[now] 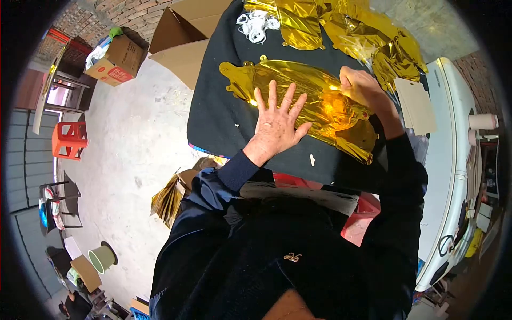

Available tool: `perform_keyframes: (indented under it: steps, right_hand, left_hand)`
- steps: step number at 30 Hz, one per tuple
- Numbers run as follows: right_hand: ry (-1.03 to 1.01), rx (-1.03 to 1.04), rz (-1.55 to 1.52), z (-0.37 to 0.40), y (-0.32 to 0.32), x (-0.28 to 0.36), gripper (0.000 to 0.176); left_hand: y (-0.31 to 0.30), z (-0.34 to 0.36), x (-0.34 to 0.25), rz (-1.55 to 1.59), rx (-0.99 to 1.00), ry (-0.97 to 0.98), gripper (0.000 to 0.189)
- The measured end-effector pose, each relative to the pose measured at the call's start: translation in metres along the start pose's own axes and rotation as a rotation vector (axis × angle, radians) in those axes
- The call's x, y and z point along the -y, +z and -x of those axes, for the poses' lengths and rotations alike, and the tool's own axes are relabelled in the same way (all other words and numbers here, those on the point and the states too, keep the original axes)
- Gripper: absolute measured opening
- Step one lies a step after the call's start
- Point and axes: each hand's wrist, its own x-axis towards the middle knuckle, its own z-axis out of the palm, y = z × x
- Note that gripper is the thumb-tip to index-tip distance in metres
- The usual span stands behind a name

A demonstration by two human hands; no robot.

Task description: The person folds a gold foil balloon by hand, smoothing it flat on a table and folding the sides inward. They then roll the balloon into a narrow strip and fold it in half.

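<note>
My left hand (274, 125) lies open and flat, pressing the gold foil balloon (290, 77) down near the front edge of the black-covered table (213, 117). My right hand (362, 88) is curled, pinching its right end. The foil is light, thin, slippery and easily creased, so I hold it by its edges. The red print on the cardboard box (120, 61) is unreadable.
</note>
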Motion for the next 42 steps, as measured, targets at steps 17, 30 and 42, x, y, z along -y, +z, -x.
perform_keyframes:
  steps: [17,30,42]
  right_hand:
    - [-0.192,-0.167,0.155,0.008,0.016,-0.021,0.024]
    - [-0.13,-0.27,0.559,0.028,-0.019,0.032,0.019]
    - [-0.23,-0.342,0.368,0.093,0.04,0.105,0.008]
  left_hand:
    - [0.001,0.0,0.0,-0.01,0.014,0.002,0.073]
    - [0.001,0.0,0.001,0.004,-0.035,0.011,0.073]
    - [-0.002,-0.002,0.0,-0.009,-0.017,0.028,0.065]
